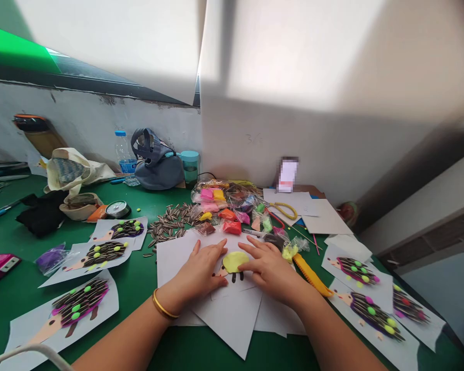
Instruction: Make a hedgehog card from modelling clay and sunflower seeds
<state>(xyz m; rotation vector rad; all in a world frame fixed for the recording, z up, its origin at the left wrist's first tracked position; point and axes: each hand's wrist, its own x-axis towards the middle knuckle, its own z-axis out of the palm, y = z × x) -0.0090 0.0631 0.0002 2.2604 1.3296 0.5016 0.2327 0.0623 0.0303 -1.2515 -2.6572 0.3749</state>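
On a white paper sheet [232, 319] lies a small hedgehog figure with a flat yellow clay body [235, 262], a peach snout and two short dark legs [237, 277]. From the left, my left hand [201, 268] rests on the paper with fingers spread, its thumb beside the snout. My right hand [270, 270] comes from the other side, fingers apart, with fingertips at the right edge of the yellow clay. Neither hand grips anything. Just beyond the paper are loose striped sunflower seeds [172, 221] and bagged coloured clay [232, 226].
Finished-looking seed hedgehogs on paper lie left [81, 304] and right [371, 314]. A yellow utility knife [311, 275] lies by my right forearm. Yellow-handled scissors [286, 210], a phone [288, 175], a blue-grey bag [158, 167] and a water bottle [124, 154] stand farther back.
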